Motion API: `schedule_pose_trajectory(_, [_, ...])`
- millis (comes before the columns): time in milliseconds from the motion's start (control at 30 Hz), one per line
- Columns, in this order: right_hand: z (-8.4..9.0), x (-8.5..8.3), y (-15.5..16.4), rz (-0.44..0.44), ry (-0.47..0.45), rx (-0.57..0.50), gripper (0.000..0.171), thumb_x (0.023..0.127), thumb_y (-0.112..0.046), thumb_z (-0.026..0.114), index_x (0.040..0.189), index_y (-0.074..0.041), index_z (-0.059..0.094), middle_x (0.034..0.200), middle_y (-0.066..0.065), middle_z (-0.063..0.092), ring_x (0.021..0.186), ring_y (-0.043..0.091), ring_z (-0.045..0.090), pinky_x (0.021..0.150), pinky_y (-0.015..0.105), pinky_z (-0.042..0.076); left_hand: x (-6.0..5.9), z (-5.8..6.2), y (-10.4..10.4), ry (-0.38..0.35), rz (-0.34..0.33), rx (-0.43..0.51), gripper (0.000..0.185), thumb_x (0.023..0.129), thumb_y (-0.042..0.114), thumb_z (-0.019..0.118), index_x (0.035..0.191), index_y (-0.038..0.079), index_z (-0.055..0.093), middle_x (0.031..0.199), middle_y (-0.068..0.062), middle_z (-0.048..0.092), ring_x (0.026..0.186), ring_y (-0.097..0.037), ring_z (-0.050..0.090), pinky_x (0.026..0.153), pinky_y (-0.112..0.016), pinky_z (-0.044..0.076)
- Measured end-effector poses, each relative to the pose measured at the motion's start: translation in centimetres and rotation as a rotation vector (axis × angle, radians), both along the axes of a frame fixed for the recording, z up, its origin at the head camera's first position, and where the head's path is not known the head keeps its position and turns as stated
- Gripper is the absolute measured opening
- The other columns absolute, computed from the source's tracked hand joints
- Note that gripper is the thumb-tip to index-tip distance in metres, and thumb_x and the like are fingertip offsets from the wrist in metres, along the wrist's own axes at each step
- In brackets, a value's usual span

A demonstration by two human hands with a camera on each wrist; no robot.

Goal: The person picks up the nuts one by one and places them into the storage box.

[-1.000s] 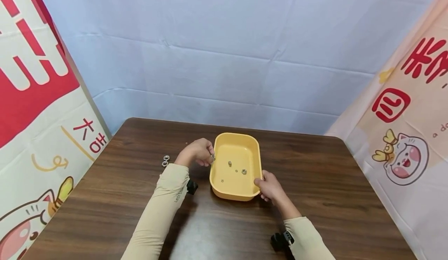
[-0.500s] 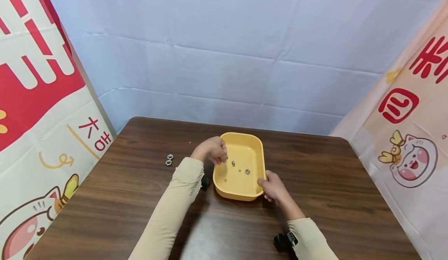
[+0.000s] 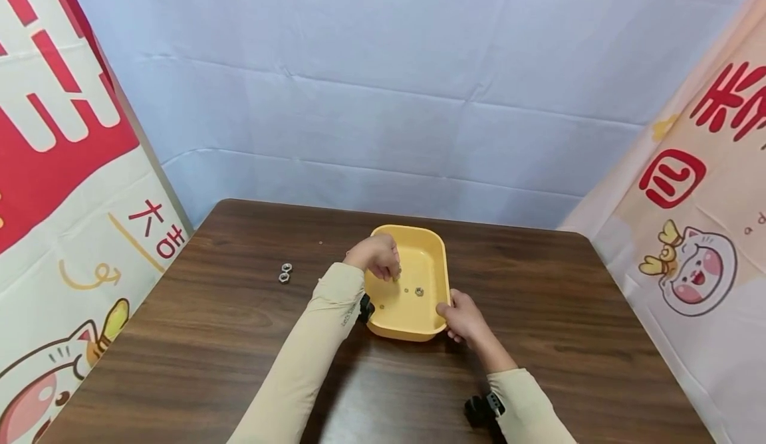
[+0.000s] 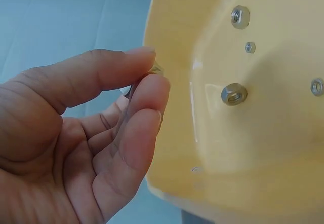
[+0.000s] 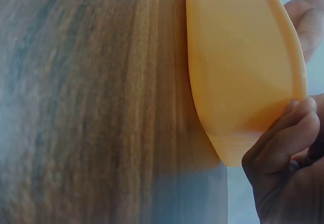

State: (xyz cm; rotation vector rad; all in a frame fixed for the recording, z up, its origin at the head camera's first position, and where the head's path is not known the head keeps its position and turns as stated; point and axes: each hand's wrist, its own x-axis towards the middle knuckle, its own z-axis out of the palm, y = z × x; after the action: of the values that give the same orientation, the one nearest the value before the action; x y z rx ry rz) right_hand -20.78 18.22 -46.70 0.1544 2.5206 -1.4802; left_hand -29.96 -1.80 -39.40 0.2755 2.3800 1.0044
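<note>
From the head view I see my left hand (image 3: 377, 258) hanging over the near-left part of the yellow tray (image 3: 432, 243), fingers curled downward with the tips bunched over the tray floor. From here I cannot make out what they carry. My right hand (image 3: 461, 316) grips the tray's near-right corner, thumb on the rim and fingers wrapped under the outside wall. At least 2 small nuts (image 3: 419, 291) lie on the tray floor, just to the right of the left fingertips and apart from them. 2 more nuts (image 3: 284, 273) sit side by side, touching, on the brown table (image 3: 209, 337), well to the left of the tray.

The left wrist view is clearer. My left hand (image 4: 76, 138) pinches a small metal nut (image 4: 155, 70) between the thumb tip and the forefinger tip; only a sliver of it shows between them. The pinch sits against the tray (image 4: 263, 148) wall, above the floor. 4 loose nuts (image 4: 234, 94) rest on the tray floor to the right, none touching my fingers.

In the right wrist view, my right hand (image 5: 286, 173) is clamped on the tray (image 5: 238, 72) corner, with curled fingers (image 5: 283, 138) pressed against its outer wall near the rim. The tray sits on the wood-grain table (image 5: 91, 102).
</note>
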Motion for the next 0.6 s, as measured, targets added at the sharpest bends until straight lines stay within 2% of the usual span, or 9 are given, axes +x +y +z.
schedule_pose_trajectory(200, [0.0, 0.0, 0.0, 0.005, -0.002, -0.002, 0.009, 0.084, -0.005, 0.048, 0.092, -0.001, 0.051, 0.051, 0.006, 0.046, 0.035, 0.013, 0.038, 0.032, 0.024, 0.032, -0.4, -0.2, 1.3, -0.043, -0.029, -0.166, 0.004, 0.08, -0.001, 0.067, 0.081, -0.005, 0.068, 0.059, -0.01, 0.062, 0.048, -0.015, 0.056, 0.048, -0.024, 0.047])
schedule_pose_trajectory(300, [0.0, 0.0, 0.0, 0.001, -0.006, 0.003, 0.008, 0.084, -0.005, 0.049, 0.09, -0.002, 0.051, 0.05, 0.006, 0.045, 0.035, 0.013, 0.038, 0.032, 0.024, 0.032, -0.4, -0.2, 1.8, -0.047, -0.044, -0.203, 0.018, 0.08, -0.003, 0.065, 0.096, -0.008, 0.065, 0.058, -0.01, 0.061, 0.046, -0.015, 0.055, 0.046, -0.023, 0.046])
schedule_pose_trajectory(367, [0.1, 0.0, 0.0, 0.001, -0.006, 0.007, 0.008, 0.084, -0.005, 0.049, 0.09, -0.002, 0.051, 0.05, 0.006, 0.045, 0.035, 0.013, 0.039, 0.032, 0.024, 0.032, -0.4, -0.4, 1.9, -0.054, -0.039, -0.207, 0.022, 0.079, -0.002, 0.067, 0.101, -0.008, 0.065, 0.059, -0.01, 0.062, 0.046, -0.015, 0.055, 0.048, -0.023, 0.047])
schedule_pose_trajectory(467, [0.0, 0.1, 0.0, 0.005, -0.007, 0.007, 0.008, 0.084, -0.005, 0.049, 0.091, -0.002, 0.052, 0.05, 0.006, 0.046, 0.035, 0.013, 0.039, 0.032, 0.024, 0.033, -0.5, -0.7, 1.9, -0.061, -0.019, -0.194, 0.015, 0.079, 0.0, 0.07, 0.092, -0.006, 0.066, 0.063, -0.011, 0.064, 0.051, -0.017, 0.059, 0.053, -0.026, 0.051])
schedule_pose_trajectory(533, [0.1, 0.1, 0.0, 0.006, -0.006, 0.006, 0.009, 0.084, -0.005, 0.049, 0.092, -0.002, 0.053, 0.05, 0.006, 0.046, 0.035, 0.013, 0.039, 0.032, 0.024, 0.033, -0.6, -0.8, 1.8, -0.062, -0.013, -0.195, 0.007, 0.079, 0.002, 0.072, 0.08, -0.003, 0.068, 0.064, -0.011, 0.064, 0.054, -0.017, 0.06, 0.056, -0.027, 0.052])
schedule_pose_trajectory(600, [0.1, 0.0, 0.1, 0.003, -0.006, 0.006, 0.01, 0.085, -0.006, 0.049, 0.093, -0.002, 0.053, 0.051, 0.006, 0.046, 0.035, 0.013, 0.039, 0.032, 0.024, 0.033, -0.7, -0.9, 1.8, -0.059, -0.01, -0.189, 0.008, 0.079, 0.003, 0.072, 0.075, -0.001, 0.066, 0.065, -0.011, 0.064, 0.055, -0.018, 0.061, 0.057, -0.028, 0.053])
